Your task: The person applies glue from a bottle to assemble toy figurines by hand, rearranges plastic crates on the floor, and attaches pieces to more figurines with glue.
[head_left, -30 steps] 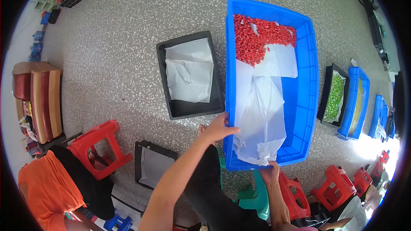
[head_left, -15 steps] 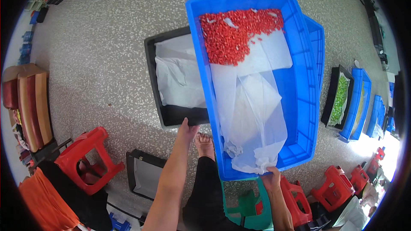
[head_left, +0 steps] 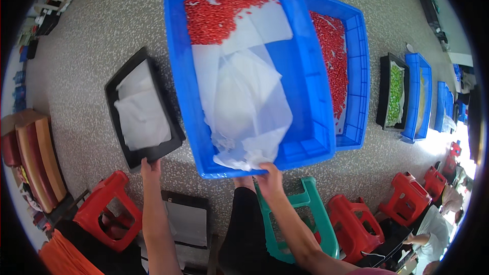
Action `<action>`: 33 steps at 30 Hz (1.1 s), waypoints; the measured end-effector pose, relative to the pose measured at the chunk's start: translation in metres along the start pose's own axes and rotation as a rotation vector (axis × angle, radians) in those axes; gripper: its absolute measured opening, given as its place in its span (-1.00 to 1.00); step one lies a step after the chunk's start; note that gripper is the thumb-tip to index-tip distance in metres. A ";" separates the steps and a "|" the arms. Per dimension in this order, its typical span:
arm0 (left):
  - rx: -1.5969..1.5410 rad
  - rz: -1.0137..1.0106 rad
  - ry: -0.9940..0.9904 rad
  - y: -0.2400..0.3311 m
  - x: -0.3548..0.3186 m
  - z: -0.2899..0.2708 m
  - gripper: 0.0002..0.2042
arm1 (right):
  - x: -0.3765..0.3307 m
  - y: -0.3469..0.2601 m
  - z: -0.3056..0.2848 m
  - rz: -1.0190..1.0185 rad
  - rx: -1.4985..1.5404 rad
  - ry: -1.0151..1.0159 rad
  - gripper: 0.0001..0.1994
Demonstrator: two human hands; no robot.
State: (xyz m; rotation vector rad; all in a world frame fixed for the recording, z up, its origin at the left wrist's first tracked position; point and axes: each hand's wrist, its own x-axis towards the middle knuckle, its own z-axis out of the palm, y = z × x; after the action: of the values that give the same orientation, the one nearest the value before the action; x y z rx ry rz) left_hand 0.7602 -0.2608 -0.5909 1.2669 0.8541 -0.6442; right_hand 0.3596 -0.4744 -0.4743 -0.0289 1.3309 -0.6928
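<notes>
My right hand (head_left: 268,175) grips the near rim of a big blue crate (head_left: 305,102) that is lifted and tilted toward me. Inside it lie white plastic sheets (head_left: 244,102) and a heap of small red pieces (head_left: 224,12) at the far end. My left hand (head_left: 151,167) touches the near edge of a black tray (head_left: 114,125) lined with white plastic, which rests on the floor to the left. Below the lifted crate a second blue crate (head_left: 356,71) with more red pieces shows on the floor.
Red stools (head_left: 104,209) stand at lower left and lower right, a teal stool (head_left: 310,209) under my right arm. Another black tray (head_left: 186,219) lies near my legs. Trays with green pieces (head_left: 393,94) and more blue crates (head_left: 420,97) line the right side. A person crouches at bottom right.
The blue crate has been raised and swung left toward the camera, uncovering the second crate beneath. My left hand left the crate's rim and moved down to the black tray.
</notes>
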 end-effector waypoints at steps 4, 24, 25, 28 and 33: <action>-0.179 -0.084 -0.015 0.026 -0.002 -0.057 -0.78 | -0.001 0.011 0.085 0.035 0.154 0.019 -0.62; -0.122 -0.053 0.232 0.018 -0.031 -0.142 -0.83 | 0.059 0.117 0.080 0.256 0.514 -0.049 -0.55; -0.078 -0.001 0.192 0.020 -0.026 -0.138 -0.81 | 0.065 0.122 0.075 0.255 0.516 -0.046 -0.55; -0.038 -0.083 0.034 0.012 -0.017 -0.112 -0.82 | 0.083 0.127 0.059 0.258 0.549 -0.092 -0.48; 0.035 -0.102 0.024 0.048 0.005 -0.070 -0.85 | 0.088 0.133 0.066 0.231 0.648 -0.230 -0.38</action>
State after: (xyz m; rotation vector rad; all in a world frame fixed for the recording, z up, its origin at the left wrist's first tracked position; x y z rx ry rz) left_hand 0.7890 -0.1823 -0.5747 1.2707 0.9356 -0.7282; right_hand 0.4842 -0.4334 -0.5868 0.5437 0.8278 -0.8646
